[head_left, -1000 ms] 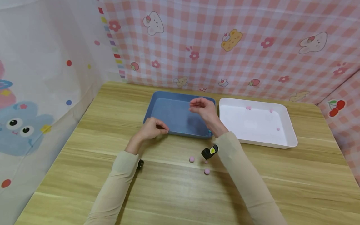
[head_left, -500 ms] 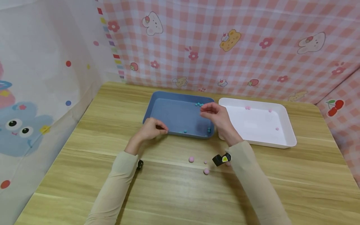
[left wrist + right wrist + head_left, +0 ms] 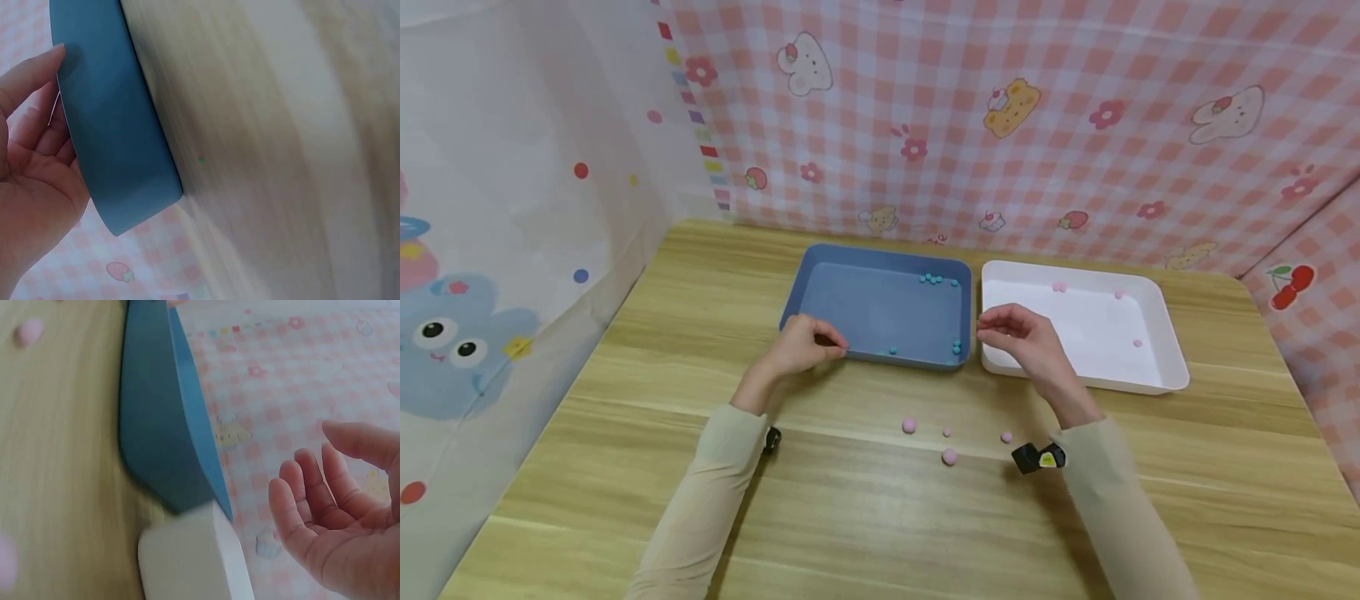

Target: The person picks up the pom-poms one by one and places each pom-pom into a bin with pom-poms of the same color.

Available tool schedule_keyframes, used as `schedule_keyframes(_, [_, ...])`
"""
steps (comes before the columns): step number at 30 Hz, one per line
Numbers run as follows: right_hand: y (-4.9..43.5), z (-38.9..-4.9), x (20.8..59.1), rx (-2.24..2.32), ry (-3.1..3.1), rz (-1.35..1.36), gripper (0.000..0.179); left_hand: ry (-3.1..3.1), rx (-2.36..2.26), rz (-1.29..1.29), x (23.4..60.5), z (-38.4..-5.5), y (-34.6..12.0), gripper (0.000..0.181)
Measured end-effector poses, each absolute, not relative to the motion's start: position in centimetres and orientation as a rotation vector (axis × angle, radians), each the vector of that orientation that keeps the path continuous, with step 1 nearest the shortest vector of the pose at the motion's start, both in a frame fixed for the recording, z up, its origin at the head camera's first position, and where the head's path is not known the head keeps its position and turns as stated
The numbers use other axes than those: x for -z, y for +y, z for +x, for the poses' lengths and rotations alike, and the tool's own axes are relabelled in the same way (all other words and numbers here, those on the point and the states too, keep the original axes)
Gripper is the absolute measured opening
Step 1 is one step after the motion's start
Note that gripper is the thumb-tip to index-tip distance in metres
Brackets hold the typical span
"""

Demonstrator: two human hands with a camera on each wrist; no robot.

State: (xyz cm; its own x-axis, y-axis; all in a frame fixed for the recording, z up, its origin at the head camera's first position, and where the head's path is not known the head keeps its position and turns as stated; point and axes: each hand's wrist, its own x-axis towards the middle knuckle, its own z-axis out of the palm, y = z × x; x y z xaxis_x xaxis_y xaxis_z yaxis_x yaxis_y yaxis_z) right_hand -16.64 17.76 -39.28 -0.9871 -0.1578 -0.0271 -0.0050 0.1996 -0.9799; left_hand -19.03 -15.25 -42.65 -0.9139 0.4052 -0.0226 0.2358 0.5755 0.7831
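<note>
My left hand pinches the near rim of the blue tray. In the left wrist view its thumb lies at the rim of the tray wall, the other fingers behind it. Small teal balls lie in the tray's far right part, with others by the near right corner and one at the near wall. My right hand hovers over the left end of the white tray. Its fingers are loosely bent, with nothing between them and the thumb.
A few pink balls rest inside the white tray. On the table in front of the trays lie several more, among them a larger pink ball and a smaller pink ball. A checked cloth hangs behind the table.
My right hand has moved right and nearer, from over the blue tray to the white tray's left end, uncovering the teal balls. The left hand keeps its place at the blue rim.
</note>
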Motion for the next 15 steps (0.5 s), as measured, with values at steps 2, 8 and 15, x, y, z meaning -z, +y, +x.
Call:
schedule_keyframes(2, [18.8,-16.2,39.4,1.906,2.352,-0.171,0.027,2.608,-1.263,0.543,42.7,-19.0,-15.2,0.008])
schedule_keyframes(8, [21.9,-15.2,39.2,1.968,2.345,-0.154,0.027,2.646,-1.359,0.567,42.6,-18.9,-14.8,0.01])
schedule_keyframes(15, [25.7,-14.4,39.7,2.095,2.275,-0.118,0.016,2.743,-1.51,0.763,42.2,-17.9,-13.2,0.008])
